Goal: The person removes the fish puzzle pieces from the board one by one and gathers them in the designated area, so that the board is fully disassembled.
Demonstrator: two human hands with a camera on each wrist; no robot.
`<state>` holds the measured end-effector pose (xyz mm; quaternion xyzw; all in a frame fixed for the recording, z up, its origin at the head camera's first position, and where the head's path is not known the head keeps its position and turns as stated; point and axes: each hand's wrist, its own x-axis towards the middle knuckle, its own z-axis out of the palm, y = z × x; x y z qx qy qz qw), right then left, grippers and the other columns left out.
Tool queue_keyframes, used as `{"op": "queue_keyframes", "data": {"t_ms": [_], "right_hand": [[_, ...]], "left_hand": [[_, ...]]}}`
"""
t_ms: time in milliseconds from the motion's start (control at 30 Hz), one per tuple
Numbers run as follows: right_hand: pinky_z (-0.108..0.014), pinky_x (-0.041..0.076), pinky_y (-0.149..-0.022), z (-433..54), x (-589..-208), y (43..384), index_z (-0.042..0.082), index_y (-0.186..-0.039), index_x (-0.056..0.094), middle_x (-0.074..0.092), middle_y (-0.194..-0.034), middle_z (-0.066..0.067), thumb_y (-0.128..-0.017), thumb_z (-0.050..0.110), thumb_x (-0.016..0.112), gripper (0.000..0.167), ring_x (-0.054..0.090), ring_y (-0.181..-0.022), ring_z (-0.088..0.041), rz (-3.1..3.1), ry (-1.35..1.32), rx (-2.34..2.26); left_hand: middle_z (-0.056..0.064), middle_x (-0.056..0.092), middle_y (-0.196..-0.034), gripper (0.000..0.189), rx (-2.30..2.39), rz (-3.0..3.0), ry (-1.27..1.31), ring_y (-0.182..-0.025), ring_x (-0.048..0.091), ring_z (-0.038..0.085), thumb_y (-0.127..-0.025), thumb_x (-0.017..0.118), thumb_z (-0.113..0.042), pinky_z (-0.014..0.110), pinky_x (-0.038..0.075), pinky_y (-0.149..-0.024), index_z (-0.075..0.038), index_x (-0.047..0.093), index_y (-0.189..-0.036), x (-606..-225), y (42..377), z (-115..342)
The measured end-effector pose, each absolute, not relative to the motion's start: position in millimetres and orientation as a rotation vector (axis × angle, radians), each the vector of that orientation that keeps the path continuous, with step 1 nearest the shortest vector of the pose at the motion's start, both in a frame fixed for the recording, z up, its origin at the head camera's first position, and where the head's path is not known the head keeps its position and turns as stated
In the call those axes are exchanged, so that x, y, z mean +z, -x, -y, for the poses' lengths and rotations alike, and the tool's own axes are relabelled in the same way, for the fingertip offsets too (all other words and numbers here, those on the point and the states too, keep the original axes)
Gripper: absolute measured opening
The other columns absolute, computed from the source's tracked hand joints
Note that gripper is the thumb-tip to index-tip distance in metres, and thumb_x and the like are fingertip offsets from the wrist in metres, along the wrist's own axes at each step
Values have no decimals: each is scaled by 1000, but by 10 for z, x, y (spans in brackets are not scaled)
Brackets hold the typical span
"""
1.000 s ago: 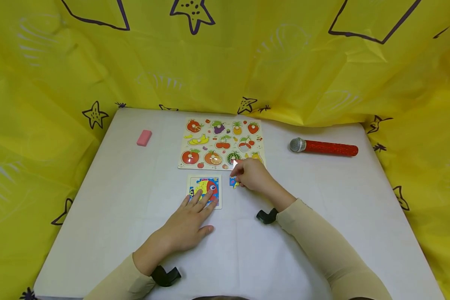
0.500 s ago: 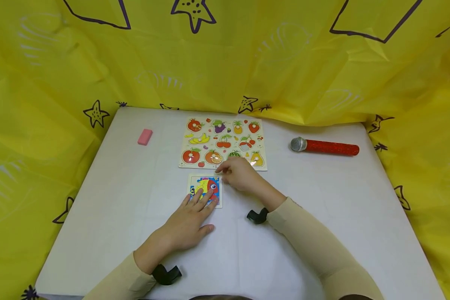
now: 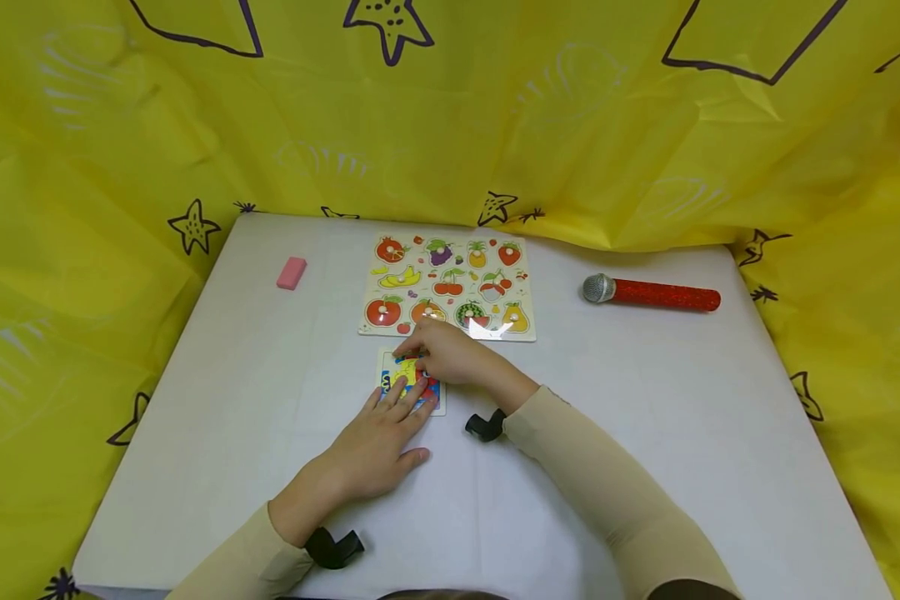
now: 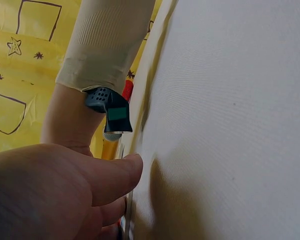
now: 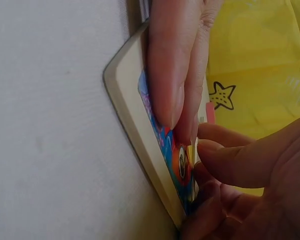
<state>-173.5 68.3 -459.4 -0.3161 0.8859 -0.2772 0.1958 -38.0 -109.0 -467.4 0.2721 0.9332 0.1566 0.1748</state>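
A small fish puzzle in a cream frame (image 3: 442, 410) lies on the white table. My left hand (image 3: 375, 450) rests on its lower part, fingers straight and spread, thumb out on the cloth. My right hand (image 3: 453, 350) reaches over the top edge of the frame, thumb and fingers pinching a small blue puzzle piece (image 3: 400, 359) close above the top left of the picture; the fingers hide most of it. In the right wrist view the fish's eye (image 5: 182, 162) shows between both hands. The left wrist view shows the left thumb (image 4: 117, 175) near the cloth.
Just behind the small puzzle lies a fruit peg board (image 3: 412, 293). A pink eraser-like block (image 3: 291, 273) is at the back left, a red microphone (image 3: 656, 294) at the back right. Yellow curtain (image 3: 450, 125) surrounds the far and side edges of the table.
My right hand has picked up the blue puzzle piece from right of the frame and carried it left over the puzzle. The left hand has stayed in place.
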Motion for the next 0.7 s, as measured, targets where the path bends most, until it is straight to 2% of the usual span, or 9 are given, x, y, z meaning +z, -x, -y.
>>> {"op": "queue_keyframes", "data": {"t_ms": [233,433,567,700], "right_hand": [[-35,54,-96,-681,-4596,1746,20,-125,82,69,-114,-1,-98,-2,66,38,61,-105,-16,-2461,893,-757],[-42,54,-106,-700,-4614,1738,21,-116,82,71,-119,-1,-96,-7,61,41,62,-114,-19,-2453,847,-851],[-45,52,-113,-707,-4623,1724,22,-118,82,74,-123,0,-100,-4,63,36,64,-123,-20,-2462,819,-890],[-41,55,-106,-702,-4621,1703,20,-122,79,73,-117,-2,-101,-1,65,32,65,-114,-21,-2470,765,-927]], "left_hand": [[8,24,-180,72,439,-2647,-760,-170,13,39,-109,59,-49,66,14,-135,-16,36,-169,-4675,380,1089],[9,24,-180,72,450,-2639,-756,-170,12,39,-109,59,-48,66,14,-135,-16,36,-169,-4673,378,1081],[9,24,-180,73,439,-2642,-759,-170,12,39,-109,59,-49,66,14,-135,-16,35,-169,-4674,378,1080],[8,22,-181,73,434,-2640,-759,-170,11,39,-109,58,-49,66,13,-135,-17,34,-170,-4675,382,1080]]}}
